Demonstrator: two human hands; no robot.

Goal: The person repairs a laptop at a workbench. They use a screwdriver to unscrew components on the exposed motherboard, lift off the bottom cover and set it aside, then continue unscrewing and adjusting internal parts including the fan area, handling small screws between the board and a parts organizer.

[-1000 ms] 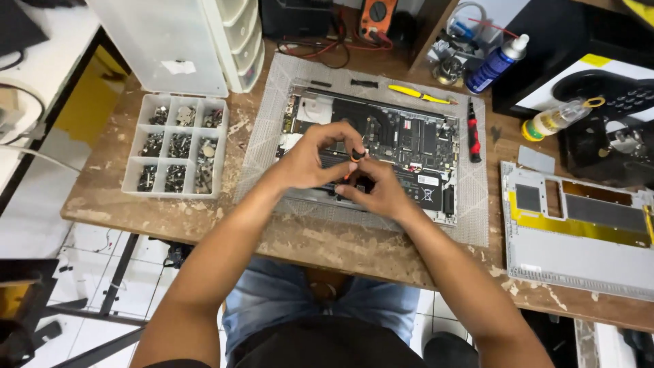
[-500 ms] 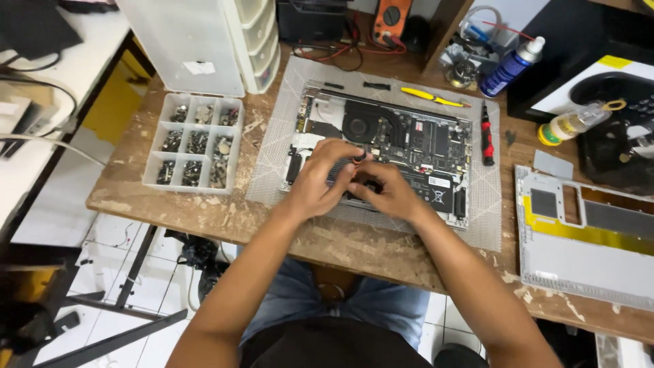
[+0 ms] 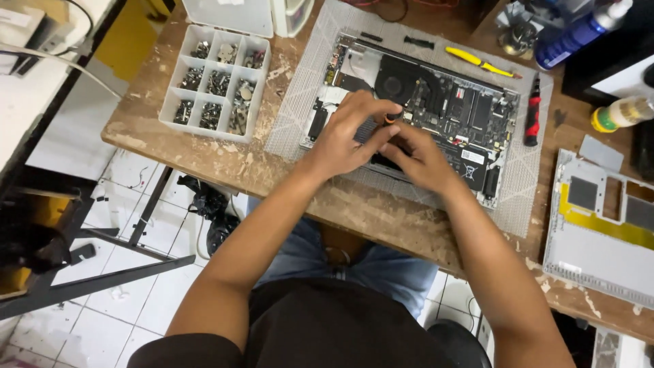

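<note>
I see a worn wooden workbench (image 3: 225, 163) with a grey mesh mat (image 3: 300, 109) on it, and on the mat an opened laptop (image 3: 436, 102), its bottom cover off so the fan, board and black battery show. To the right lies the removed grey case panel (image 3: 599, 252); to the left, well apart from the hands, a clear compartment box of screws (image 3: 218, 82).

Both hands meet over the laptop's middle, just in front of the fan. My left hand (image 3: 344, 136) has its fingers pinched around a small screwdriver with an orange collar (image 3: 390, 118), standing upright on the board. My right hand (image 3: 422, 157) is curled beside it, fingertips touching the tool's lower part; I cannot tell whether it grips anything itself.

I judge the step in hand to be working a screw near the fan. The next move calls for steady downward pressure and a straight tool. A red screwdriver (image 3: 532, 119) and yellow tool (image 3: 480, 63) lie spare.
</note>
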